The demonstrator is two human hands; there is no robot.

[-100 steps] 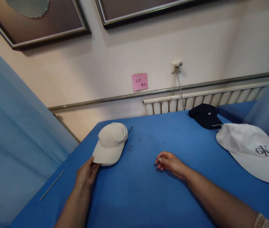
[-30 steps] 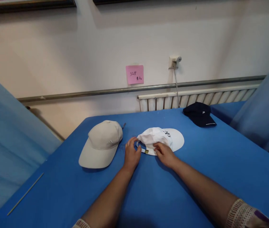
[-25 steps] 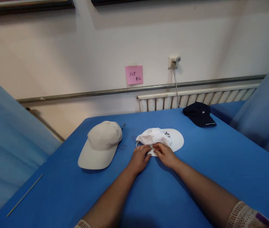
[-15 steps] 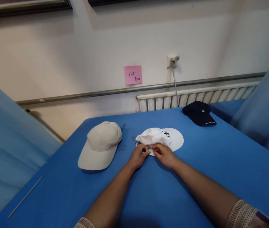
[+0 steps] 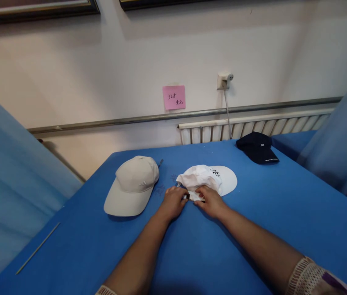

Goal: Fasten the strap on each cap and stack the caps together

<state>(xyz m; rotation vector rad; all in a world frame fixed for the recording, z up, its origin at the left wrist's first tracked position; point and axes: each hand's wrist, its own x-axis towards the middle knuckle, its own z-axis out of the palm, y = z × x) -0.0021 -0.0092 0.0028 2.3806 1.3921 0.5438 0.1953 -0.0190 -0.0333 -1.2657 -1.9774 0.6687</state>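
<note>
White cap (image 5: 199,175): matt, wrinkled cloth. Left of white cap: beige cap (image 5: 135,182), smooth matt cloth. Behind white cap: matt paper note (image 5: 174,97), smooth metal rail (image 5: 124,121).

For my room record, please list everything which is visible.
Table: 1, blue, foreground
Lettered cap: 1, white, table centre
Left cap: 1, beige, table left
Far cap: 1, dark, far right
Stick: 1, pale, table left
Note: 1, pink, wall
Socket with cable: 1, white, wall
Rail: 1, grey, wall
Radiator: 1, white, below rail
Frames: 2, dark, top
Curtains: 2, blue, both sides
Surface: 1, blue, beyond far cap
Sleeves: 2, cream, bottom
Left hand: 1, bare, on lettered cap
Right hand: 1, bare, on lettered cap
</note>
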